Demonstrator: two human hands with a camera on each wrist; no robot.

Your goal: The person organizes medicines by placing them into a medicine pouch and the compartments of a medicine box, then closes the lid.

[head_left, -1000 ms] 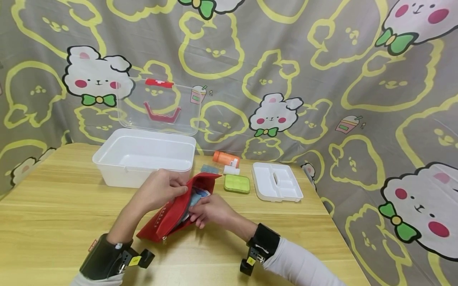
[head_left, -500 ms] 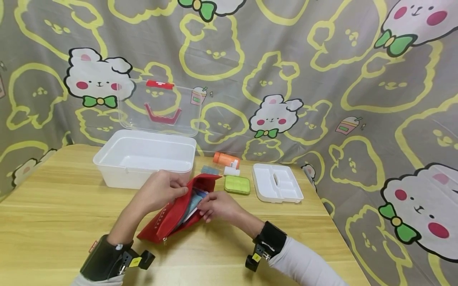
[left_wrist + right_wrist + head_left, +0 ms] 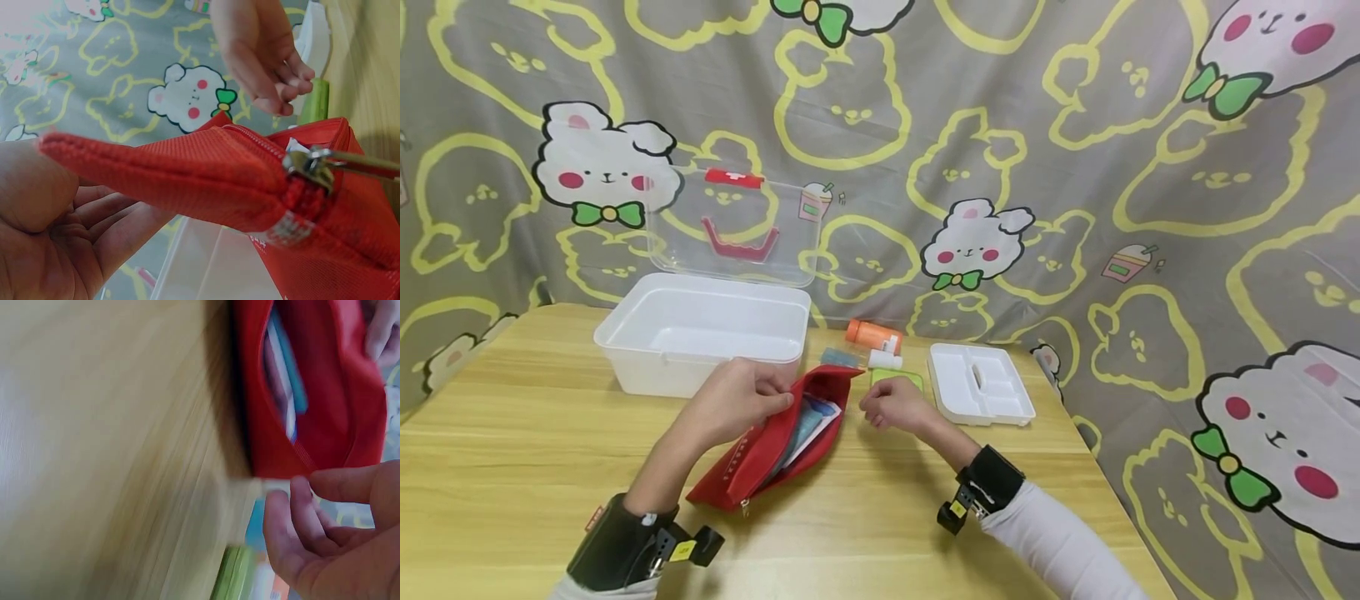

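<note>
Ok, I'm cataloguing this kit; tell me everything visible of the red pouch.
The red pouch looks like woven fabric, with white lettering and a metal zipper pull. It gapes open, showing blue and white contents. The left hand holds its upper edge; its underside seems to rest on the table, near the white box.

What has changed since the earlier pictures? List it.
The right hand has drawn out of the red fabric zip pouch, moving right and slightly forward. It now hovers empty, clear of the blue-and-white contents, partly covering the flat green plastic case in the head view. The left hand still pinches the pouch's edge; pouch, white plastic box and orange cylindrical bottle stayed put.
</note>
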